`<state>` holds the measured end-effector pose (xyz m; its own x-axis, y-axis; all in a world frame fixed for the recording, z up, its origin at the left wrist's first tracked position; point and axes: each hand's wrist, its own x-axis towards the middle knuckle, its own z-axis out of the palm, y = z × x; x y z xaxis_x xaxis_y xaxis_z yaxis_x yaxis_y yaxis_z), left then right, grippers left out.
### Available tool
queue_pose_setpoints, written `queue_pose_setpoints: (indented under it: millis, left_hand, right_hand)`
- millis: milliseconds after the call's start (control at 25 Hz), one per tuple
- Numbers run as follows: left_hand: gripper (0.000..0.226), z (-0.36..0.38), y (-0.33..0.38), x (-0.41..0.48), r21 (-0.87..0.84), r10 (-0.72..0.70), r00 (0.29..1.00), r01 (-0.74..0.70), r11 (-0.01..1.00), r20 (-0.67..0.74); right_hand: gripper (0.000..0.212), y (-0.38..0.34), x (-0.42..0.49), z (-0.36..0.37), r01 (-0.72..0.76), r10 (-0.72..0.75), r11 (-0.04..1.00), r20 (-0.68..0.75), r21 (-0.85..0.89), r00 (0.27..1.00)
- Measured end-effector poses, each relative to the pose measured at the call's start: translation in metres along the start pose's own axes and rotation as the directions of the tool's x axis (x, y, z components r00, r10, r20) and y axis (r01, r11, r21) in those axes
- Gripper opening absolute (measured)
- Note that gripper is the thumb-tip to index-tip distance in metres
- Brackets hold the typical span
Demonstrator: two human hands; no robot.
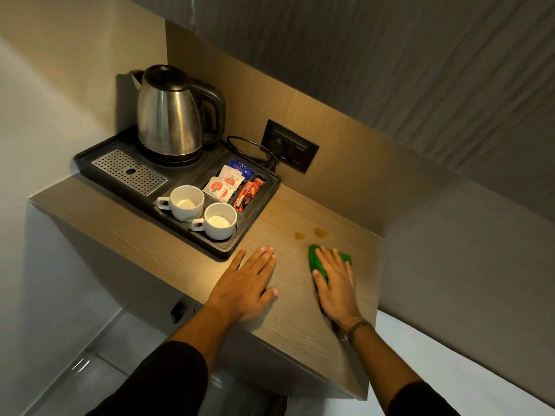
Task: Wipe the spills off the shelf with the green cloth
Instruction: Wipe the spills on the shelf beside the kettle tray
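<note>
Two small brown spills (310,234) lie side by side on the wooden shelf (303,322), just right of the black tray. The green cloth (316,259) is bunched flat on the shelf right in front of the spills, a short gap away. My right hand (335,285) presses down on the cloth with fingers spread; most of the cloth is hidden under it. Flat on the bare wood to the left rests my left hand (247,283), fingers together, holding nothing, its fingertips near the tray's front corner.
A black tray (99,154) fills the shelf's left part, holding a steel kettle (171,115), two white cups (199,211), sachets (225,183) and a drip grid. A wall socket (289,145) with the kettle cord sits behind. The shelf's right edge meets a grey wall.
</note>
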<state>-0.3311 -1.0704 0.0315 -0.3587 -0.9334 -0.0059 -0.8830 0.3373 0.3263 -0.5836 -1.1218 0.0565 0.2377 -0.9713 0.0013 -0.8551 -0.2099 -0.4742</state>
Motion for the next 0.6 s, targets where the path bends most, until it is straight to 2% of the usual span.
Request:
queue_pose_setpoints:
  millis: [80, 120, 200, 280, 360, 400, 520, 600]
  left_hand:
    - [0.074, 0.003, -0.004, 0.002, 0.008, 0.011, 1.000, -0.011, 1.000, -0.018]
    - [0.074, 0.005, -0.004, 0.001, 0.004, 0.012, 1.000, -0.012, 1.000, -0.024]
    - [0.074, 0.009, -0.004, 0.001, -0.009, 0.011, 1.000, -0.012, 1.000, -0.029]
    - [0.073, 0.009, -0.005, 0.002, -0.019, 0.005, 0.999, -0.005, 1.000, -0.043]
    - [0.072, 0.008, -0.005, 0.004, -0.021, 0.003, 0.999, -0.004, 1.000, -0.054]
    - [0.072, 0.009, -0.005, 0.003, -0.022, 0.000, 0.999, -0.002, 1.000, -0.054]
    - [0.072, 0.011, -0.005, 0.002, -0.034, -0.008, 0.998, 0.006, 0.999, -0.061]
    - [0.072, 0.010, -0.005, 0.004, -0.034, -0.009, 0.998, 0.006, 0.999, -0.069]
  right_hand:
    - [0.053, 0.023, -0.027, -0.003, 0.135, -0.134, 0.991, 0.061, -0.017, 0.989]
    - [0.053, 0.040, -0.040, -0.012, 0.156, -0.153, 0.988, 0.077, -0.022, 0.985]
    - [0.053, 0.063, -0.026, -0.028, 0.089, -0.088, 0.996, 0.028, -0.021, 0.996]
    - [0.051, 0.057, 0.021, -0.034, -0.066, 0.064, 0.997, -0.066, -0.028, 0.996]
    - [0.051, 0.036, 0.058, -0.030, -0.163, 0.159, 0.986, -0.094, -0.039, 0.983]
    - [0.052, 0.030, 0.062, -0.024, -0.142, 0.138, 0.989, -0.079, -0.046, 0.987]
    - [0.053, 0.050, 0.028, -0.018, 0.106, -0.106, 0.993, 0.005, -0.058, 0.994]
    - [0.051, 0.067, 0.028, -0.028, 0.109, -0.109, 0.992, -0.006, -0.070, 0.994]
